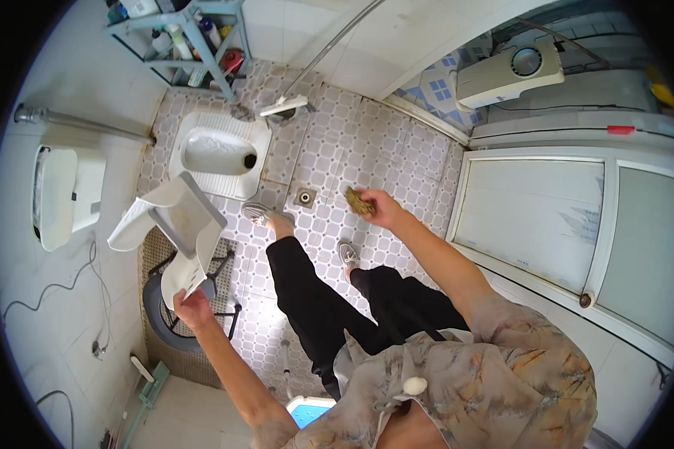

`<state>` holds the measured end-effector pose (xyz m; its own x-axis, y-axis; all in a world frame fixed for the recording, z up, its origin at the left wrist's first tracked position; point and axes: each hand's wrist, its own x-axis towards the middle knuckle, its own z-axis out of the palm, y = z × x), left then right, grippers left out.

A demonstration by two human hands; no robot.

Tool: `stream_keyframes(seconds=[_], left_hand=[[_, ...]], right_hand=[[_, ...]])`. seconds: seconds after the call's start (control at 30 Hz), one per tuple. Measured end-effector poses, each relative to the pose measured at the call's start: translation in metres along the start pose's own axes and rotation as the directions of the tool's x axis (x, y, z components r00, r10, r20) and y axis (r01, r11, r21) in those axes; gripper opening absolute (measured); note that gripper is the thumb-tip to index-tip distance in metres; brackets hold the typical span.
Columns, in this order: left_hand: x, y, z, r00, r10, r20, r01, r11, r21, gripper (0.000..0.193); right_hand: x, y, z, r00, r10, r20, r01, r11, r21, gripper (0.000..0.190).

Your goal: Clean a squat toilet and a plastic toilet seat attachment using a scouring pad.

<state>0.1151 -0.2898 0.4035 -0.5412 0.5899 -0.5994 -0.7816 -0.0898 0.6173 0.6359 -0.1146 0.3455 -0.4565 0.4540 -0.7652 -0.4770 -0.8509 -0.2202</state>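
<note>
My left hand [194, 310] grips one curved end of a white plastic shelf unit [202, 247] with a grey-edged flat panel. The piece is held tilted in the air, above a dark grey chair-like frame [163, 314]. Brownish stains mark its flat panel. My right hand [383, 209] holds a brownish-gold scouring pad [360, 201] out over the tiled floor, well apart from the shelf unit. Between the hands, further down, are my feet in patterned shoes [349, 255].
A squat toilet [219, 120] is set in the floor, with a drain [304, 197] beside it. A long-handled floor squeegee [283, 106] leans behind. A pale blue rack [194, 33] holds several bottles. White-framed glazed panels [531, 207] stand at right; a cistern [62, 196] hangs at left.
</note>
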Motion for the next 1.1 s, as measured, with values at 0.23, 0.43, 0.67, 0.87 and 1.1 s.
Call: stream_keyframes(seconds=[0.23, 0.43, 0.67, 0.87, 1.1], left_hand=[[-0.031, -0.024, 0.018, 0.998, -0.057, -0.003, 0.057, 0.994, 0.097, 0.053], [-0.015, -0.051, 0.039, 0.995, -0.103, -0.004, 0.102, 0.975, 0.195, 0.048], [-0.006, -0.115, 0.101, 0.977, -0.205, 0.054, 0.176, 0.926, 0.334, 0.035], [-0.021, -0.192, 0.176, 0.927, -0.363, 0.094, 0.28, 0.837, 0.47, 0.03], [-0.08, -0.304, 0.297, 0.812, -0.549, 0.198, 0.315, 0.699, 0.642, 0.034]], right_hand=[[-0.23, 0.047, -0.189, 0.878, -0.035, -0.477, 0.09, 0.991, 0.094, 0.039], [-0.346, 0.115, -0.223, 0.697, 0.023, -0.717, 0.111, 0.984, 0.14, 0.042], [-0.387, 0.191, -0.226, 0.727, 0.089, -0.681, 0.128, 0.957, 0.261, 0.032], [-0.382, 0.218, -0.209, 0.731, 0.029, -0.681, 0.255, 0.915, 0.312, 0.035], [-0.378, 0.236, -0.24, 0.679, 0.116, -0.725, 0.322, 0.84, 0.436, 0.035]])
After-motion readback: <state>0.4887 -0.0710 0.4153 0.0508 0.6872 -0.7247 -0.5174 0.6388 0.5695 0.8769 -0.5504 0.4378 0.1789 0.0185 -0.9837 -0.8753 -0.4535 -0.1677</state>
